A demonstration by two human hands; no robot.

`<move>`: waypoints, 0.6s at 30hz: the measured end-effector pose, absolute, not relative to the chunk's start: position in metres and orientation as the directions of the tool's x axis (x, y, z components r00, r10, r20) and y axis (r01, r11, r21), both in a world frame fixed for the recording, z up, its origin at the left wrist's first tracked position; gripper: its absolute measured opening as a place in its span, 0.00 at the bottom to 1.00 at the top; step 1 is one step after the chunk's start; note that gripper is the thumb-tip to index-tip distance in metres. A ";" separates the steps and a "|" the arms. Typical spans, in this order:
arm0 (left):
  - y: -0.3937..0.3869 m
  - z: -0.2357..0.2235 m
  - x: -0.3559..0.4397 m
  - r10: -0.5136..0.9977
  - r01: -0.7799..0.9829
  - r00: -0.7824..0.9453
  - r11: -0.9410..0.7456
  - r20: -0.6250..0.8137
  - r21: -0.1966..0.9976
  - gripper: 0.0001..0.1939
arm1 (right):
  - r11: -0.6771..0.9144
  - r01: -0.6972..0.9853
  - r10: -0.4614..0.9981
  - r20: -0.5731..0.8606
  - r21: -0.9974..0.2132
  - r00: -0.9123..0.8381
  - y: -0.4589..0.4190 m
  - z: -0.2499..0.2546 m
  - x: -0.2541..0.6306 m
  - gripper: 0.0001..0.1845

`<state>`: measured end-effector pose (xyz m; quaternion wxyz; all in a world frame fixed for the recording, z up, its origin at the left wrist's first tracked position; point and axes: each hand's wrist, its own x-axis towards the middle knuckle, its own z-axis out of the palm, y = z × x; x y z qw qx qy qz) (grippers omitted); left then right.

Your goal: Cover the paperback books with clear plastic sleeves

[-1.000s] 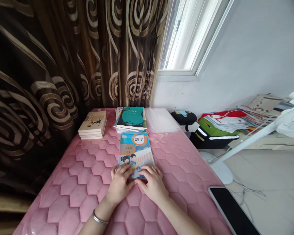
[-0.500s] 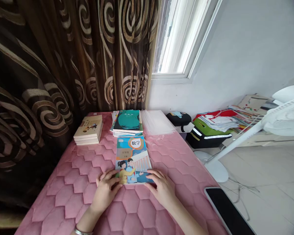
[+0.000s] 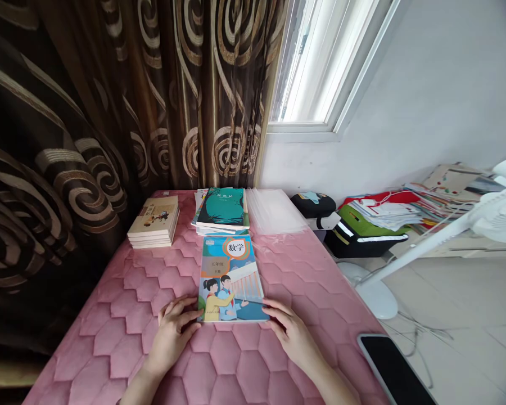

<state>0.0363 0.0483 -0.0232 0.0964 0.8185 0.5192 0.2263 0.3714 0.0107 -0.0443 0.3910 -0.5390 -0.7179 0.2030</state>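
Observation:
A colourful maths textbook [image 3: 231, 275] lies face up in the middle of a pink quilted tabletop [image 3: 143, 304]. My left hand [image 3: 171, 334] rests flat by the book's near left corner, fingers spread and touching its edge. My right hand [image 3: 293, 332] lies flat at the near right corner, fingertips against the edge. Neither hand grips anything.
Beyond the textbook lie a stack topped by a teal book [image 3: 223, 209], a pile of beige books [image 3: 155, 220] to its left and clear plastic covers [image 3: 276, 211] to its right. A black phone [image 3: 394, 368] lies at the near right edge. A white fan [image 3: 480, 219] stands to the right.
Both hands slid off the textbook's lower cover and apart to its near corners, leaving the whole cover in view. The book sits a little nearer me.

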 end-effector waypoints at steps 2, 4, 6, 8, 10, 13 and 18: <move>0.048 -0.023 0.036 0.896 0.804 0.358 -0.439 0.263 0.400 0.13 | 0.329 0.610 0.936 0.335 -0.721 -0.110 0.011 -0.046 0.372 0.14; 0.048 -0.024 0.035 0.898 0.804 0.356 -0.435 0.257 0.405 0.14 | 0.328 0.607 0.937 0.331 -0.724 -0.112 0.011 -0.046 0.373 0.14; 0.049 -0.026 0.035 0.903 0.808 0.350 -0.426 0.251 0.406 0.15 | 0.326 0.607 0.939 0.324 -0.725 -0.118 0.011 -0.045 0.372 0.15; 0.049 -0.027 0.035 0.906 0.812 0.342 -0.419 0.250 0.406 0.15 | 0.325 0.609 0.940 0.318 -0.723 -0.124 0.012 -0.044 0.372 0.15; 0.049 -0.028 0.035 0.906 0.814 0.340 -0.418 0.254 0.403 0.15 | 0.327 0.614 0.940 0.316 -0.718 -0.131 0.012 -0.042 0.372 0.15; 0.047 -0.024 0.035 0.902 0.818 0.343 -0.423 0.261 0.389 0.14 | 0.332 0.638 0.938 0.312 -0.695 -0.148 0.010 -0.037 0.371 0.16; 0.038 -0.014 0.055 0.893 0.850 0.309 -0.414 0.328 0.326 0.13 | 0.299 0.769 0.943 0.298 -0.565 -0.148 0.007 -0.020 0.358 0.12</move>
